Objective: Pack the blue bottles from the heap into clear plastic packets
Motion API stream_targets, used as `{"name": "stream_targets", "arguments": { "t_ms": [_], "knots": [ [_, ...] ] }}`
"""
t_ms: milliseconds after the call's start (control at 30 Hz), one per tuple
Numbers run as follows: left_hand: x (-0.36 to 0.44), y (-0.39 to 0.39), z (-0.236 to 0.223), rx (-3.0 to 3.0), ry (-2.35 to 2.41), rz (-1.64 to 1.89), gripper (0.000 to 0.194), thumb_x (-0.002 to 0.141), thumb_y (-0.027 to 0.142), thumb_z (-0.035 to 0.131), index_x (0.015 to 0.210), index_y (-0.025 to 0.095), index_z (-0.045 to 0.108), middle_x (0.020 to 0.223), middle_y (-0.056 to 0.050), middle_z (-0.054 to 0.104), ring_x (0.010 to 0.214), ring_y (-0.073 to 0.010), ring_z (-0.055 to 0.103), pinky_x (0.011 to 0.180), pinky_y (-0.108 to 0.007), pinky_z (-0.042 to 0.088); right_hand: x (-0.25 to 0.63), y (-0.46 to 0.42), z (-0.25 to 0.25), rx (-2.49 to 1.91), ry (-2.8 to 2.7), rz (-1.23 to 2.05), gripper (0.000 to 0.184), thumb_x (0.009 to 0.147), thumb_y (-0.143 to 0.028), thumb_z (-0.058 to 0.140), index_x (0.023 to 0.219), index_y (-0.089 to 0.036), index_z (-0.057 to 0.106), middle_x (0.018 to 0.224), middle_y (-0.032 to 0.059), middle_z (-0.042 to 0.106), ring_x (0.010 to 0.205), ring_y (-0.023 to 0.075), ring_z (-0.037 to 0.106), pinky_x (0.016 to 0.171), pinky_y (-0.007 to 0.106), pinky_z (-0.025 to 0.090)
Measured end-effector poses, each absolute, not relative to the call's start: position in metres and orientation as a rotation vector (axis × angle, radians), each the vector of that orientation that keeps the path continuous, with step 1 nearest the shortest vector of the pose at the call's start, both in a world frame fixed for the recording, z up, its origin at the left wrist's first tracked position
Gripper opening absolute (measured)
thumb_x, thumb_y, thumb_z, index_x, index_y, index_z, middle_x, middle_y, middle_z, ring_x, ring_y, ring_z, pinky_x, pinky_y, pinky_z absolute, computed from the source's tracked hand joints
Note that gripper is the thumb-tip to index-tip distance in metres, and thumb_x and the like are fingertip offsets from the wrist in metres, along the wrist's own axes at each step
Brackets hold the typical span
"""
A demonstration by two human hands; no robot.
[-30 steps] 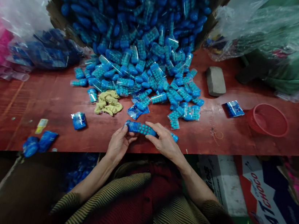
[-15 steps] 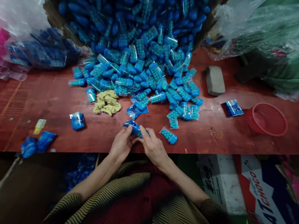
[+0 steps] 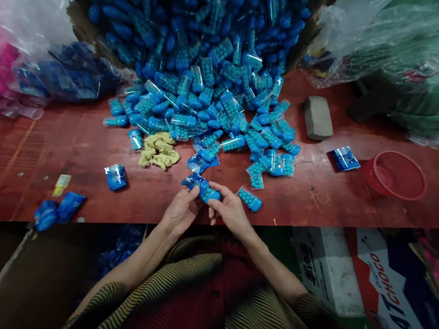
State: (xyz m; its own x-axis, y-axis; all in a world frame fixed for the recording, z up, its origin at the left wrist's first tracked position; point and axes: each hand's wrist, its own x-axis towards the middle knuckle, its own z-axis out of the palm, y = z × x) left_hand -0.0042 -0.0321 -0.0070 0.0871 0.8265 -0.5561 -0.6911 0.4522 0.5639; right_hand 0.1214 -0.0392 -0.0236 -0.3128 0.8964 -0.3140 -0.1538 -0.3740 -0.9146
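Being held in the head view, over the near part of a reddish-brown worktop (image 3: pixel 88 147), is a small clear container of turquoise beads (image 3: pixel 211 195), its left end being met by a glossy dark-blue printed wrapper (image 3: pixel 192 180). By the left hand (image 3: pixel 181 208), the wrapper is being gripped between thumb and fingers; by the right hand (image 3: pixel 233 208), the container's other end is being pinched in a narrow hold. Just beside the right hand, a blue-capped clear container (image 3: pixel 249 199) is being left lying flat. Beyond the hands, a large heap of blue-capped bead containers (image 3: pixel 204 92) is being borne by the worktop, with a crumpled pale-yellow cloth (image 3: pixel 159 151) lying at its near edge. Farther right, a round red plastic basket (image 3: pixel 368 177) is being flanked by a flat shiny blue packet (image 3: pixel 345 158).
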Motion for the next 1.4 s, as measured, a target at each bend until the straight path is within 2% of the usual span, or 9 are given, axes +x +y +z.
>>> {"name": "stream_targets", "arguments": {
  "t_ms": [67,233,400,533,700,833,933,1167,1400],
  "knots": [
    [-0.005,-0.032,-0.005,0.189,0.93,1.117,0.021,0.063,0.023,0.077,0.074,0.013,0.062,0.072,-0.002,0.067,0.065,-0.0131,0.06,0.064,-0.025,0.048,0.123,-0.037,-0.022,-1.098,-1.074,1.833,0.052,0.077,-0.031,0.058,0.127,-0.018,0.048,0.052,-0.0075,0.054,0.043,0.0094,0.051,0.043,0.024,0.05],
    [-0.003,-0.032,0.001,0.235,0.925,1.134,0.022,0.065,0.025,0.077,0.078,0.013,0.063,0.069,0.0,0.064,0.057,-0.0097,0.055,0.056,-0.022,0.045,0.122,-0.039,-0.018,-1.24,-1.289,1.411,0.042,0.079,-0.025,0.06,0.121,-0.023,0.056,0.076,-0.0011,0.063,0.056,0.0086,0.057,0.06,0.025,0.053],
    [-0.01,-0.029,0.005,0.226,1.013,1.178,0.026,0.059,0.027,0.081,0.068,0.013,0.06,0.065,0.002,0.063,0.057,-0.0077,0.056,0.059,-0.019,0.046,0.128,-0.035,-0.016,-1.096,-1.339,1.733,0.049,0.079,-0.026,0.059,0.128,-0.022,0.051,0.072,-0.0019,0.062,0.057,0.0096,0.058,0.055,0.024,0.053],
    [-0.015,-0.028,0.005,0.225,0.925,1.042,0.023,0.064,0.027,0.078,0.077,0.014,0.064,0.076,-0.003,0.069,0.073,-0.0151,0.063,0.072,-0.027,0.05,0.135,-0.028,-0.02,-0.94,-1.19,1.877,0.057,0.079,-0.03,0.061,0.133,-0.027,0.044,0.09,-0.0003,0.061,0.062,0.0077,0.058,0.055,0.022,0.052],
    [-0.022,-0.027,0.002,0.239,0.805,0.938,0.028,0.067,0.024,0.075,0.091,0.014,0.066,0.087,-0.009,0.071,0.101,-0.0262,0.062,0.089,-0.038,0.047,0.142,-0.024,-0.028,-0.921,-1.305,1.696,0.088,0.065,-0.027,0.078,0.14,-0.034,0.031,0.105,-0.0003,0.054,0.088,0.0123,0.056,0.085,0.031,0.049],
    [-0.025,-0.028,0.0,0.224,0.736,0.838,0.028,0.068,0.023,0.074,0.093,0.014,0.066,0.09,-0.01,0.071,0.106,-0.029,0.06,0.091,-0.041,0.046,0.151,-0.021,-0.022,-1.005,-1.523,1.527,0.099,0.061,-0.032,0.08,0.143,-0.034,0.024,0.126,0.004,0.045,0.113,0.0206,0.048,0.1,0.04,0.04],
    [-0.021,-0.031,-0.002,0.213,0.726,0.801,0.028,0.069,0.025,0.073,0.094,0.015,0.067,0.086,-0.01,0.071,0.099,-0.0286,0.064,0.084,-0.039,0.05,0.153,-0.02,-0.015,-0.896,-1.531,1.673,0.095,0.064,-0.033,0.078,0.143,-0.036,0.025,0.142,0.0042,0.035,0.122,0.0231,0.044,0.099,0.039,0.042],
    [0.0,-0.042,0.0,0.135,0.789,0.894,0.02,0.07,0.028,0.072,0.082,0.013,0.067,0.074,-0.005,0.069,0.068,-0.0149,0.065,0.066,-0.024,0.052,0.144,-0.025,-0.015,-0.795,-1.277,1.902,0.094,0.067,-0.028,0.075,0.144,-0.032,0.021,0.144,0.0068,0.038,0.127,0.0222,0.043,0.095,0.033,0.046],
    [0.001,-0.041,0.014,0.231,0.774,0.939,0.026,0.075,0.023,0.068,0.099,0.014,0.065,0.09,-0.007,0.07,0.09,-0.0185,0.065,0.085,-0.03,0.051,0.154,-0.017,-0.021,-0.833,-1.321,1.813,0.08,0.073,-0.027,0.069,0.142,-0.03,0.029,0.131,0.0056,0.052,0.116,0.02,0.052,0.098,0.037,0.043]
  ]
}}
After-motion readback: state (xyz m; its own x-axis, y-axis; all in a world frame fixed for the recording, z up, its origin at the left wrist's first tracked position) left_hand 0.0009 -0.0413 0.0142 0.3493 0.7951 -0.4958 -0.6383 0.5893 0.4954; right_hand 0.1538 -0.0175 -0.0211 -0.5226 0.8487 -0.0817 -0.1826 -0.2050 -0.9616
